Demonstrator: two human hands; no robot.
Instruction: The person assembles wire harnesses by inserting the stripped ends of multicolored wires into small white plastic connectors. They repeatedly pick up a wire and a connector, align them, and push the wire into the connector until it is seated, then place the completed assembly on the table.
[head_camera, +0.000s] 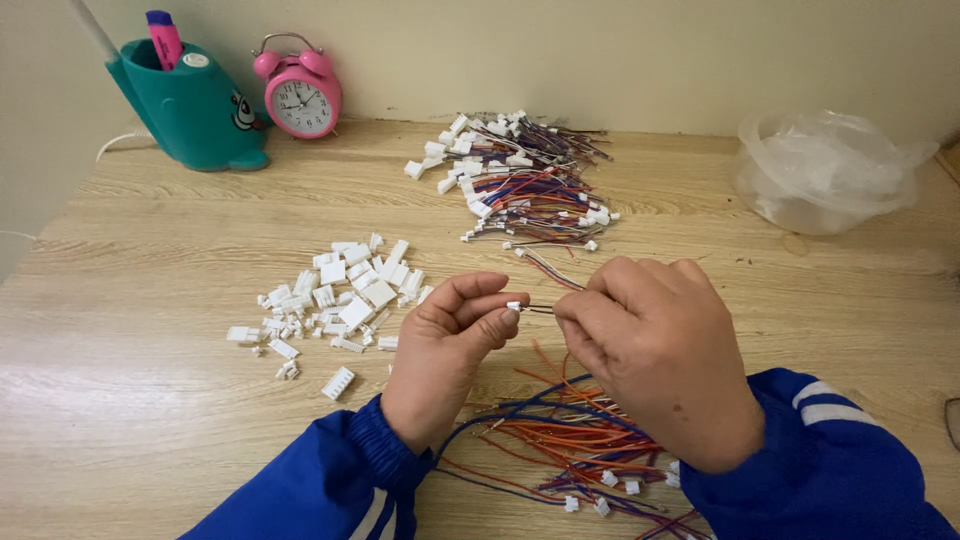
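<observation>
Wooden desk (150, 400), wall behind: left hand (445, 350) pinching white plug (514, 306), right hand (655, 350) pinching wire (540, 310) just right of it, axis level, hand to hand.

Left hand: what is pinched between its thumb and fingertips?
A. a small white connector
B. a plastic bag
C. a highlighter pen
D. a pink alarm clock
A. The left hand pinches a small white connector at its fingertips, while the right hand meets it holding thin wires; the clock and bag sit untouched at the back of the table.
</observation>
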